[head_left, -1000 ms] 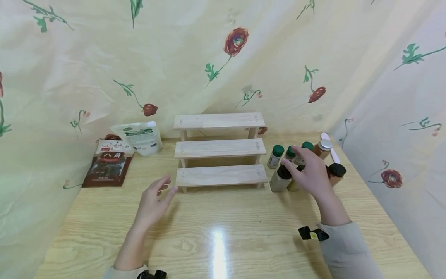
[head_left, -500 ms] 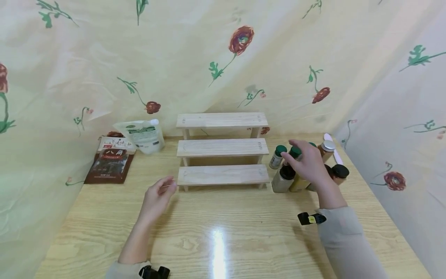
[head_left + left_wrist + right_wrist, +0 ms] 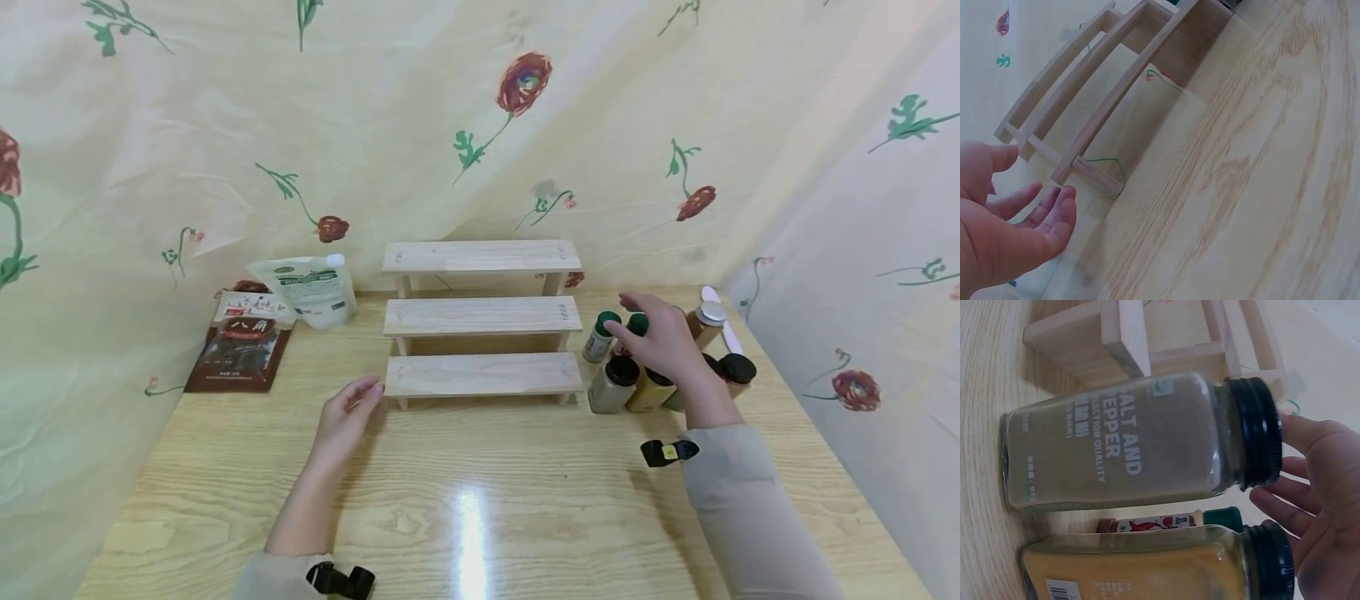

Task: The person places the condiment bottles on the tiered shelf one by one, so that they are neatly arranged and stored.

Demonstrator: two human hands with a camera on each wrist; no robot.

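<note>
My left hand [image 3: 345, 421] is at the left end of the lowest step of a three-step wooden rack [image 3: 483, 375]. Its fingers are loosely bent and hold nothing; in the left wrist view the fingertips [image 3: 1067, 194] come close to the step's end. Above a group of spice jars at the right hovers my right hand [image 3: 663, 337], thumb and fingers spread. A salt and pepper jar [image 3: 1116, 444] with a black lid stands nearest, beside a jar of yellow powder [image 3: 1141, 569]. Behind them is a green-capped bottle [image 3: 598, 342]. The hand partly hides the other jars.
At the left, a brown spice packet [image 3: 240, 350] lies by a white spouted pouch [image 3: 315, 292]. A silver-lidded jar [image 3: 707, 321], a black-lidded jar [image 3: 737, 371] and a white spatula-like utensil [image 3: 731, 337] are at the far right. Flowered cloth [image 3: 420, 125] backs the wooden table [image 3: 525, 517].
The right hand has shifted slightly back from the jars, uncovering more of the front ones. The left hand has moved a little nearer the rack's end. The head view has shifted slightly.
</note>
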